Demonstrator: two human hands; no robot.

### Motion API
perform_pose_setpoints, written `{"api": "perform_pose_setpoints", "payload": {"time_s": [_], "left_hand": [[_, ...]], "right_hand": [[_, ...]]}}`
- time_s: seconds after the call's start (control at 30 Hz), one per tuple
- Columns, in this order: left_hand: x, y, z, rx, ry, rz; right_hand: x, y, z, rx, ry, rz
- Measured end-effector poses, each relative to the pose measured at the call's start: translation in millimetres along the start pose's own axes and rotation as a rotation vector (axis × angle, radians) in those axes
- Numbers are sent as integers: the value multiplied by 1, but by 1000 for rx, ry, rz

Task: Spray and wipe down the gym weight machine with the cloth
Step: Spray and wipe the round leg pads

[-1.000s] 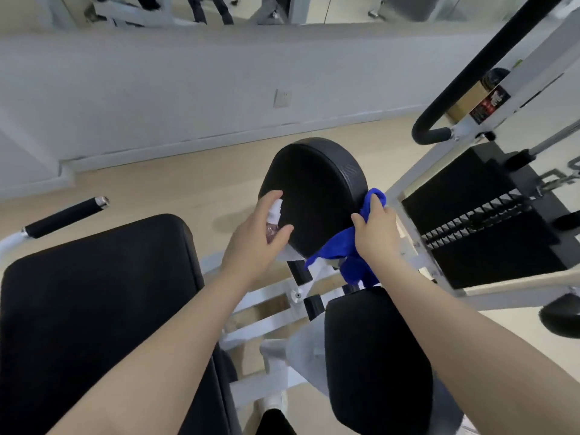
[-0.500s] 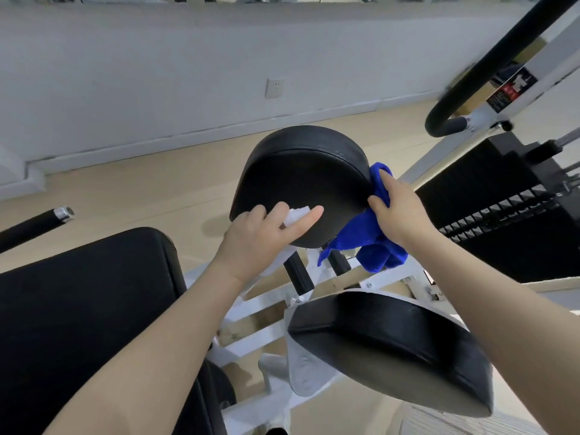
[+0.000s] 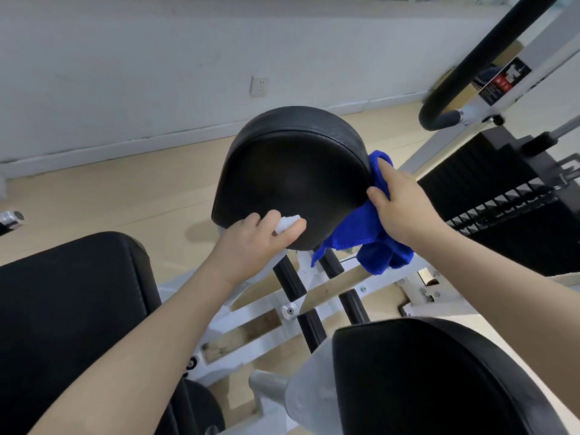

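- Blue cloth (image 3: 373,246) is bunched in the right hand (image 3: 400,205), which grasps it and presses it against the right edge of the round black pad (image 3: 295,177) (part of the weight machine).
- Left hand (image 3: 251,243) is curled round a small white spray bottle (image 3: 286,223) at the pad's lower edge.
- Black weight stack (image 3: 502,208) stands right of the pad.

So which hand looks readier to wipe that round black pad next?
The right hand: it already grips the blue cloth against the round pad's edge. The left hand holds the spray bottle.
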State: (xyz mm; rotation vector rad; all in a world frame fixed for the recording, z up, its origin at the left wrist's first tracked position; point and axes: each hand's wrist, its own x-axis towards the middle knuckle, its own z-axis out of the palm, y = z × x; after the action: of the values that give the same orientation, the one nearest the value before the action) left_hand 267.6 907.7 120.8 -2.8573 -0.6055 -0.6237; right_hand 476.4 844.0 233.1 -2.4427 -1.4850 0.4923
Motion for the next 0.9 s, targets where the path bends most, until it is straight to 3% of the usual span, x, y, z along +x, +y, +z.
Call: {"api": "perform_pose_setpoints", "payload": {"time_s": [0.17, 0.4, 0.53, 0.67, 0.73, 0.8, 0.9], "left_hand": [[-8, -3, 12, -47, 34, -96], [0, 5, 15, -71, 109, -51], [3, 16, 16, -69, 4, -43], [-8, 28, 24, -52, -402, -107], [-12, 28, 23, -47, -526, -139], [-13, 26, 22, -55, -495, -191], [-16, 21, 8, -147, -267, -302]], "right_hand": [[4, -1, 1, 16, 19, -22], [7, 0, 4, 25, 15, -21], [7, 1, 5, 41, 11, -10], [6, 2, 7, 44, 24, 2], [4, 2, 8, 51, 42, 5], [0, -1, 9, 56, 58, 12], [-8, -8, 12, 65, 104, 86]]}}
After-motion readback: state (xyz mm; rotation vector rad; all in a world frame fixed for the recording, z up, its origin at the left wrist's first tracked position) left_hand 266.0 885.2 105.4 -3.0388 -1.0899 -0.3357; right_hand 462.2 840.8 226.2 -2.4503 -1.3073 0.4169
